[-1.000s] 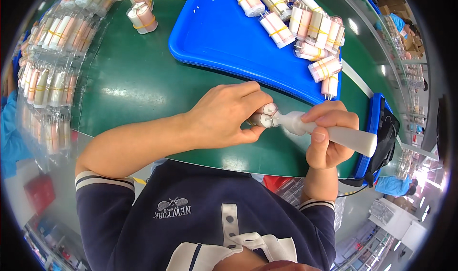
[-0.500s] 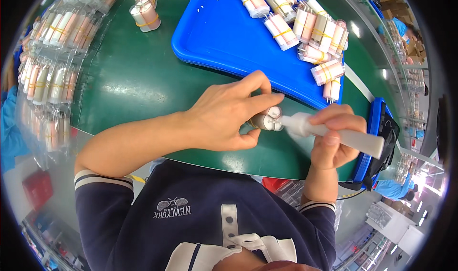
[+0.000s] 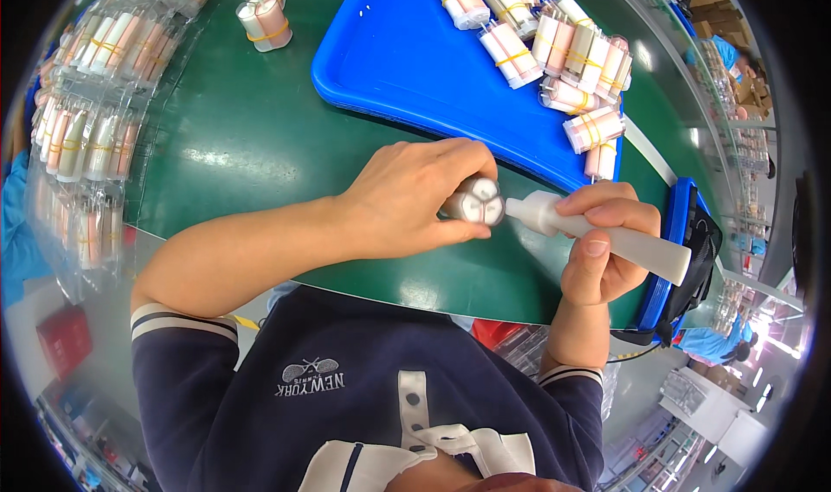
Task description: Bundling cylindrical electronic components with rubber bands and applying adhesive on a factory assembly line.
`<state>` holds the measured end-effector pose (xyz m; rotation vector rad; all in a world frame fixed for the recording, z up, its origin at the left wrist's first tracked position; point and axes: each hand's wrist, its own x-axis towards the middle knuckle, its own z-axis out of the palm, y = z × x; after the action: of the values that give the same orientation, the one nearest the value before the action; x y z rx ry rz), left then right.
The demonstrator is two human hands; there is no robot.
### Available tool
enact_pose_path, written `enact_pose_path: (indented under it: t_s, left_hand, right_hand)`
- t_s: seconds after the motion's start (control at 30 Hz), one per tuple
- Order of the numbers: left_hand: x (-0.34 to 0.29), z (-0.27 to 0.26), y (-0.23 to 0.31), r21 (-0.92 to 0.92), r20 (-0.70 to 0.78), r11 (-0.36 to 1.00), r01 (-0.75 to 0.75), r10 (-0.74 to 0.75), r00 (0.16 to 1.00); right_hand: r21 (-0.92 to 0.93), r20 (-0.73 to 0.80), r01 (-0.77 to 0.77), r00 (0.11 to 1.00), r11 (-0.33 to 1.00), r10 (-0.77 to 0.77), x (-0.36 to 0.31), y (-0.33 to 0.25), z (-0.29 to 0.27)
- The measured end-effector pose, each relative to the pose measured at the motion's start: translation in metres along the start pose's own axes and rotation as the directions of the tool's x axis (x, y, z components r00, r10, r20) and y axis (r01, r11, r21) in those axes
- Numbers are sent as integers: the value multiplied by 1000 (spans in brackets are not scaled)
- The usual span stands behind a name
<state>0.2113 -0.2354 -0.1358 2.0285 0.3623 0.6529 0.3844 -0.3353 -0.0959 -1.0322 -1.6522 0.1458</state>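
Observation:
My left hand (image 3: 424,193) is closed round a small bundle of white-ended cylinders (image 3: 480,203), its thumb below and its fingers above. Three round ends of the bundle face right and toward me. In my right hand (image 3: 610,237) is a white squeeze tube (image 3: 645,250), lying slantwise with its wide flat end low at the right. Its narrow nozzle points left, and the tip is right beside the bundle's edge; whether they touch I cannot tell. Both hands are above the green tabletop (image 3: 234,146).
Beyond my hands lies a blue tray (image 3: 407,68), with several pink, white and grey bundles (image 3: 511,55) in yellow rubber bands heaped at its right. Another banded bundle (image 3: 264,22) stands at the far left. Clear bags of bundles (image 3: 91,146) line the left edge. A black bag (image 3: 692,258) is at the right.
My left index finger has drawn back from over the bundle, and the fingers now wrap round it. The bundle has risen slightly to the upper left. The squeeze tube has shifted a little left.

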Motion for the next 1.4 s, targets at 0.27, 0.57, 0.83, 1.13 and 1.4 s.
enact_pose_path:
  t_s: [0.27, 0.57, 0.83, 1.13, 1.4]
  left_hand:
    - [0, 1, -1, -15, -18, 999, -35, 35, 999]
    - [-2, 1, -2, -14, -4, 1000, -20, 20, 1000]
    - [-2, -6, 1, 144, -10, 986, -87, 90, 996]
    - [1, -11, -4, 43, 112, 999, -10, 5, 994]
    - [-2, -5, -2, 51, 39, 997, -49, 47, 998]
  right_hand:
    - [-97, 77, 21, 997, 995, -13, 2, -7, 4]
    - [-156, 117, 28, 993, 987, -10, 4, -8, 13]
    - [-4, -34, -79, 996, 997, 79, -2, -9, 4]
    - [-2, -40, -89, 995, 996, 89, 0, -8, 3]
    - [-91, 72, -9, 997, 996, 15, 1, -11, 3]
